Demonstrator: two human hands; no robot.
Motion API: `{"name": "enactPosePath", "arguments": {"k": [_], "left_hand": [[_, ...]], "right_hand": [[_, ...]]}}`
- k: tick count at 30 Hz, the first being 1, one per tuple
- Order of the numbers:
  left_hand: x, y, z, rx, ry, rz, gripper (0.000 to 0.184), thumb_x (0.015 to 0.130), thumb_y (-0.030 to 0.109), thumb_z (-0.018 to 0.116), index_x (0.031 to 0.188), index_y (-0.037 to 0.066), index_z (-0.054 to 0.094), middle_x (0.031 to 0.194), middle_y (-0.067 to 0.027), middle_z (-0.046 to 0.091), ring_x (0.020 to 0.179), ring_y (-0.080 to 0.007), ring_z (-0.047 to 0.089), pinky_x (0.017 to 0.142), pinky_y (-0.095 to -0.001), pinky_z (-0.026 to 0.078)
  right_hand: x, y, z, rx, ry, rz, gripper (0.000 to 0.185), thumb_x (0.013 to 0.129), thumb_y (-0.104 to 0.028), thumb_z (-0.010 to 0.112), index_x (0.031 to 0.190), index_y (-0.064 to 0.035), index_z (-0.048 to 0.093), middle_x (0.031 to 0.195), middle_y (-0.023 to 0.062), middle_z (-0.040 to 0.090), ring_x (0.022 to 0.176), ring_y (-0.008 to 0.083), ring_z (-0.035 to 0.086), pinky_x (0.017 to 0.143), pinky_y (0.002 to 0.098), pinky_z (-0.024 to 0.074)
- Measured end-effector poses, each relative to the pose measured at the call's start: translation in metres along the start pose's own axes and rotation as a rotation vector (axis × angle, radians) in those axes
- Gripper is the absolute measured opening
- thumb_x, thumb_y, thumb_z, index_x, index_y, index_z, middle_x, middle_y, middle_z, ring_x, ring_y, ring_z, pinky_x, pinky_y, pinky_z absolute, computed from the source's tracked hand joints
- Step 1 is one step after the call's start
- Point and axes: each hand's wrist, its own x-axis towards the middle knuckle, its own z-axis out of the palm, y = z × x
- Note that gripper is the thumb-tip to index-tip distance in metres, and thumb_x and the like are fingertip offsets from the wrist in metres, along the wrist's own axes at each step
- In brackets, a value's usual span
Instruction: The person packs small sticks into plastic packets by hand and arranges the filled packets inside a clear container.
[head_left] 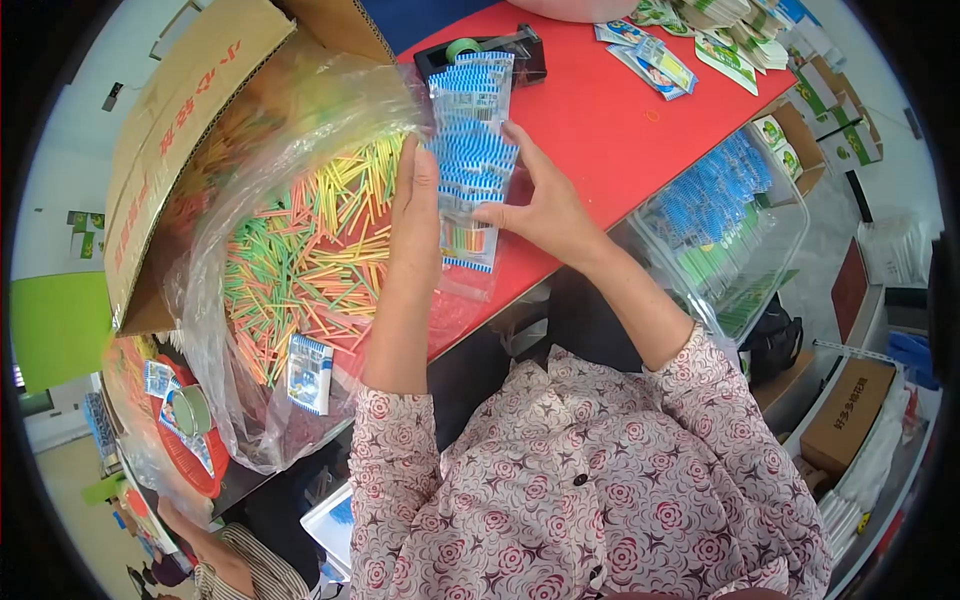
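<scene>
A row of overlapping small packets with blue-striped ends (472, 150) lies on the red tabletop between my two hands. My left hand (416, 190) is pressed along the row's left side, fingers straight and together. From the right, my right hand (545, 205) grips the row, its thumb over the lower packets and its fingers at the upper edge. Through the clear front of the lowest packet (467, 242), coloured sticks show. Left of my left hand, loose green, yellow and orange sticks (310, 255) are heaped in a clear plastic bag (205, 290).
The bag comes out of a cardboard box (185, 130). A tape dispenser (530, 52) stands behind the packets. One packet (310, 373) lies on the bag. Right of the table, a clear bin (740, 300) holds many packets. Another person's arm (205, 545) shows at lower left, near a red basket (205, 480).
</scene>
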Motion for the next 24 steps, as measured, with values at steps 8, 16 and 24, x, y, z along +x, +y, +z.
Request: {"name": "enactPosePath", "arguments": {"k": [8,16,24], "left_hand": [[0.002,-0.022,-0.02,-0.157,-0.017,-0.078,0.065,0.098,0.052,0.031,0.138,0.001,0.035,0.128,-0.0111,0.048,0.116,-0.0194,0.048,0.1,-0.033,0.038],[-0.009,-0.012,0.002,-0.21,0.089,0.026,0.07,0.094,0.06,0.03,0.13,0.001,0.041,0.122,-0.0102,0.053,0.112,-0.0206,0.052,0.1,-0.0371,0.038],[-0.023,0.008,0.025,-0.069,0.199,-0.034,0.076,0.093,0.064,0.025,0.127,0.0,0.046,0.117,-0.0102,0.056,0.109,-0.0219,0.054,0.098,-0.0375,0.04]], "right_hand": [[-0.017,-0.006,0.015,-0.23,-0.018,-0.213,0.088,0.064,-0.022,0.082,0.136,-0.0023,0.035,0.123,0.0201,0.052,0.116,0.0326,0.052,0.099,0.0364,0.0405],[-0.018,0.002,0.025,-0.101,0.064,-0.311,0.079,0.066,-0.019,0.078,0.132,-0.0036,0.039,0.118,0.0218,0.054,0.109,0.0355,0.055,0.092,0.0401,0.046],[-0.018,-0.007,0.022,-0.017,-0.002,-0.138,0.078,0.064,-0.02,0.076,0.131,-0.0044,0.039,0.116,0.0207,0.056,0.11,0.0355,0.055,0.092,0.0422,0.0456]]}}
